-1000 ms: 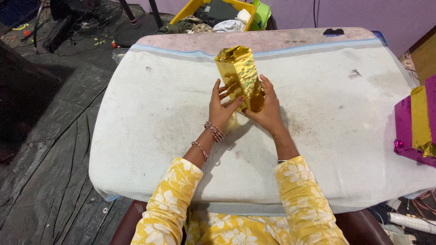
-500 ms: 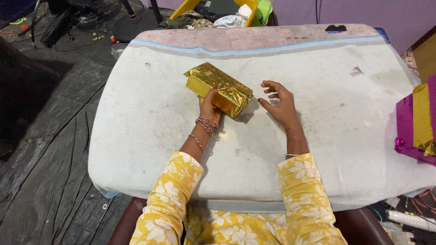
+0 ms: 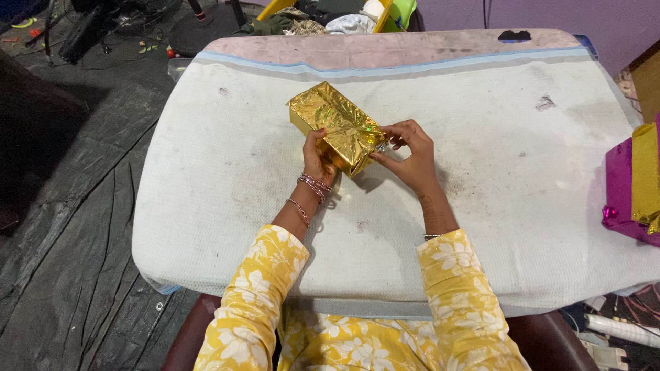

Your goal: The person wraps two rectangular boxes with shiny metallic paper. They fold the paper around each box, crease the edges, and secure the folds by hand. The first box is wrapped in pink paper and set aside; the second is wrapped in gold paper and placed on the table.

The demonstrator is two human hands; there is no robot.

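The gold-wrapped box (image 3: 333, 125) lies flat on the white cloth (image 3: 206, 178) that covers the desk (image 3: 385, 48), a little toward the far edge from the middle, set at a slant. The left hand (image 3: 317, 156) grips the box's near long side, thumb on top and fingers curled underneath. The right hand (image 3: 410, 155) is closed narrowly on the foil at the box's near right corner, thumb and fingertips pinching the end flap.

To the right of the box, at the cloth's edge, sits a pile of magenta and gold wrapping paper (image 3: 636, 189), well apart. Beyond the box, past the desk's far edge, a yellow bin (image 3: 323, 12) holds clothes. Left of the box, off the desk, dark sheeting (image 3: 75, 206) covers the floor. Nothing lies between the hands and the box.

Half a second ago the right hand hovered open beside the box, apart from it; it has come in and touches the corner. The box has turned slightly, and the left hand keeps its grip.
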